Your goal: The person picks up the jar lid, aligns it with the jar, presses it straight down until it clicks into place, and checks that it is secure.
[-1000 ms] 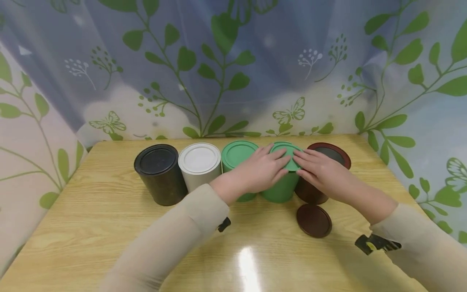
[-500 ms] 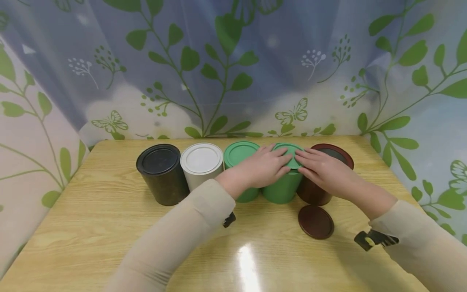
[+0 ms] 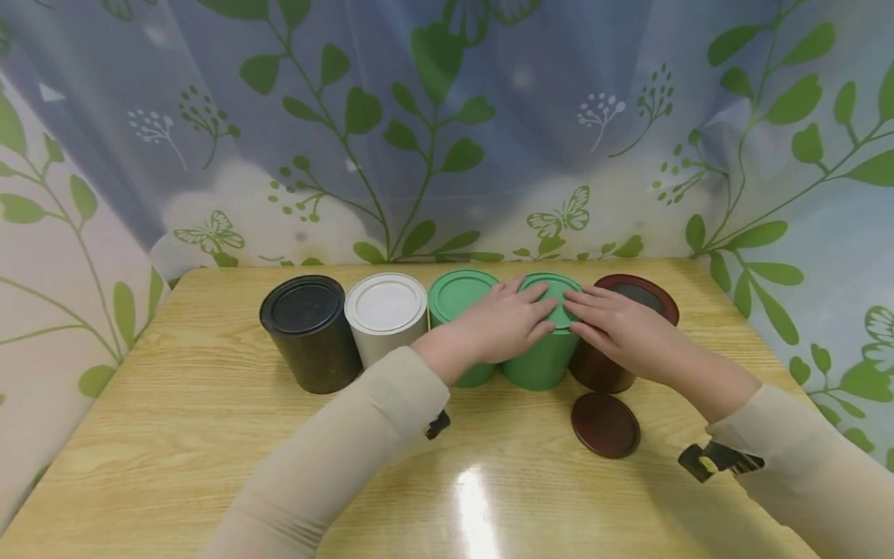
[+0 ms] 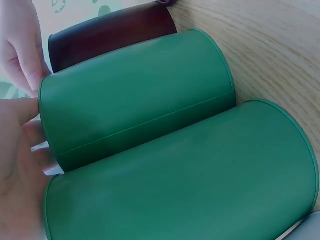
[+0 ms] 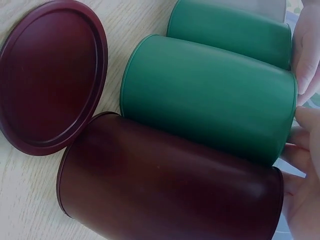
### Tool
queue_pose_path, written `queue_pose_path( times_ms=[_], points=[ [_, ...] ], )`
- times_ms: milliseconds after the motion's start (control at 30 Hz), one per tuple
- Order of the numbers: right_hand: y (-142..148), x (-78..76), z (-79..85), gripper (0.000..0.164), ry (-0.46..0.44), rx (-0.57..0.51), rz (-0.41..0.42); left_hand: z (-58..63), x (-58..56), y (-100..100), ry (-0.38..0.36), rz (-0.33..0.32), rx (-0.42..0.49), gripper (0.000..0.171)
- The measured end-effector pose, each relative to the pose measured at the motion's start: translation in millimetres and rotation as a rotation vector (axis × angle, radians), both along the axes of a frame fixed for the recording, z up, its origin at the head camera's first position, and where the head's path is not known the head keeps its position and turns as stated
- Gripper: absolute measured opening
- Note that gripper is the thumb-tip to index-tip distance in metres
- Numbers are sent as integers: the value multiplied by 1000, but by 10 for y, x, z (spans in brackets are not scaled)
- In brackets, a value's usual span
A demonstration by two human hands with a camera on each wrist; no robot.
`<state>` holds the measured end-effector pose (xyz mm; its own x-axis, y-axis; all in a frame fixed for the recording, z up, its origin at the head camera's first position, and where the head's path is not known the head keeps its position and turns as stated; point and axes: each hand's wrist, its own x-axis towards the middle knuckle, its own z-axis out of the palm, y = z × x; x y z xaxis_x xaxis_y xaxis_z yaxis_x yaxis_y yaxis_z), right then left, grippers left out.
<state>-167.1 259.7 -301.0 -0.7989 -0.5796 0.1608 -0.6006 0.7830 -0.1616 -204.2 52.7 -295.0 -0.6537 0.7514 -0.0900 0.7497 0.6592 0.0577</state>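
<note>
Leafy curtain [image 3: 447, 140] hangs beyond the surface [image 3: 209, 466]. Left hand [image 3: 504, 322] and right hand [image 3: 621, 330], fingers outstretched, rest on the green lid [image 3: 562, 287] of a green can [image 3: 534, 369]. Left of them stand a second green can [image 3: 454, 293], white can [image 3: 386, 307] and black can [image 3: 317, 361]; beside the right hand, a brown can [image 3: 597, 371], its brown lid [image 3: 605, 425] lying nearer the person.
</note>
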Motion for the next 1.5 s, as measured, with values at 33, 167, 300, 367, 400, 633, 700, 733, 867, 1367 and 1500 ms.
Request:
queue_pose_path(
  times_ms=[33,167,300,367,400,633,700,733,867,1367,1500],
  points=[
    [-2,5,-1,42,0,0,1,1,6,-2,3,2,-4,52],
    [-1,27,1,41,20,-3,13,-3,31,-6,20,7,-16,52],
    [-5,44,10,41,100,-17,43,-19,53,-15,48,-4,-16,52],
    [-15,38,17,41,139,-19,49,-24,64,-21,62,-9,-11,52],
    [-22,33,22,42,148,-12,47,-24,70,-22,66,-10,-6,52],
    [-80,-15,64,52,-23,50,-7,-22,75,-17,36,25,31,52],
    [-85,-22,70,53,-49,49,-7,-19,71,-10,19,34,31,53],
    [-86,-25,72,53,-57,47,-7,-16,69,-7,10,36,28,53],
    [-90,-31,84,53,-83,42,-11,4,59,7,-14,42,18,54],
    [-75,-74,209,54,-250,38,-3,89,32,28,-27,51,6,48],
    [-49,-91,257,54,-314,16,26,98,27,41,-24,52,-12,48]
  ],
)
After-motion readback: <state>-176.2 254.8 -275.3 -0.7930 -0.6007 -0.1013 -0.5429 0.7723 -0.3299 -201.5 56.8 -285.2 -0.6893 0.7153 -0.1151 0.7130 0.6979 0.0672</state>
